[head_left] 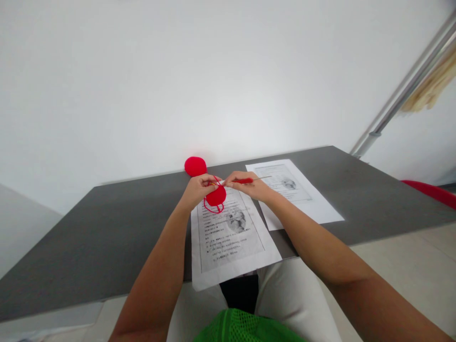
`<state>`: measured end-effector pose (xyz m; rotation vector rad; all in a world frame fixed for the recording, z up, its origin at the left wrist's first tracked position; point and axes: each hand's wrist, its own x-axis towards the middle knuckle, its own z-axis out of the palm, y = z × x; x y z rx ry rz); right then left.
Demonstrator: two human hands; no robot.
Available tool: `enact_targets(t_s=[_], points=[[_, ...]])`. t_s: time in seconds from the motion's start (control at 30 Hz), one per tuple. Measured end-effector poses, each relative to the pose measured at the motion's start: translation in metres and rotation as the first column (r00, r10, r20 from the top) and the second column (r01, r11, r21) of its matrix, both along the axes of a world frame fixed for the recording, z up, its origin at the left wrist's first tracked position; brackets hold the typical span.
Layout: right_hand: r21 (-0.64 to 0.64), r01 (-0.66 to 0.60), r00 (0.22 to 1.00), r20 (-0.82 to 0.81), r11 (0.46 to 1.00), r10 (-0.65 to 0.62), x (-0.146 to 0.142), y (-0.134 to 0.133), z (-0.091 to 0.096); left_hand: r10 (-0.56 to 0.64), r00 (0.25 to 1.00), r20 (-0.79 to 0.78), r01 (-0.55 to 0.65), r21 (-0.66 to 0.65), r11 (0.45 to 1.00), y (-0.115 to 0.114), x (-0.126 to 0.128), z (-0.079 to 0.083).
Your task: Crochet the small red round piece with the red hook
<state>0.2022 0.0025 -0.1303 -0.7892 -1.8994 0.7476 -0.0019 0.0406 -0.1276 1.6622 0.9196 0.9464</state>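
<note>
My left hand (197, 189) is closed in a pinch on a red crocheted piece (216, 196) that hangs just above a printed sheet (228, 237). A loose loop of red yarn trails below the piece. My right hand (249, 186) is closed around a crochet hook with a red handle (242, 180), its metal tip pointing left into the piece. Both hands meet over the dark grey table (107, 237). A red ball of yarn (195, 166) lies behind them at the table's far edge, next to the white wall.
A second printed sheet (295, 194) lies to the right on the table. A metal pole (402, 92) leans at the right with pale fibres hanging from it. A red object (432, 192) shows past the table's right end. Green mesh fabric (242, 327) rests on my lap.
</note>
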Motion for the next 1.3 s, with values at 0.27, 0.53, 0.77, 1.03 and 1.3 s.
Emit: enact_targets(t_s=[0.27,0.53,0.77,1.03,1.3], points=[[0.174,-0.003,0.989,0.144,0.985,-0.023,-0.004,0.002,-0.005,0.06,0.993,-0.102,-0.038,0.207,0.978,-0.001,0.004,-0.001],[0.341,0.062,0.984,0.135,0.938,-0.115,-0.012,0.002,-0.014,0.043,0.998,0.034,-0.046,0.109,0.993,-0.006,0.01,0.002],[0.379,0.104,0.979,0.125,0.92,-0.162,-0.013,0.003,-0.019,0.072,0.995,0.067,-0.075,0.039,0.996,-0.004,0.008,0.003],[0.487,0.116,0.986,0.049,0.866,-0.16,-0.013,0.0,-0.019,0.009,0.938,0.347,0.084,-0.252,0.964,-0.007,0.012,0.002],[0.357,0.19,0.971,0.07,0.914,-0.23,-0.02,-0.003,-0.022,0.055,0.842,0.537,0.205,-0.413,0.888,-0.014,0.027,-0.003]])
